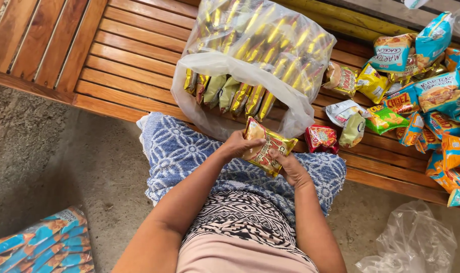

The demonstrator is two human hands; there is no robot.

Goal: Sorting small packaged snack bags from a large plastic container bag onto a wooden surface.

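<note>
Gold snack packet (267,147) sits over the lap, just in front of the clear bag (250,65) on the slatted bench (123,60). Left hand (238,144) grips its upper left edge; right hand (290,169) pinches the lower right corner; both clamped on the packet, tilted between them. Judged step: packet in transit between lap and bag, whose mouth faces the person, with like packets standing in a row inside. Next move would call for a clear slot in that row and an upright packet. Forearms converge from below, wrists bent inward. Red packet (321,137) lies just right; mixed blue and orange packets (437,106) farther right.
</note>
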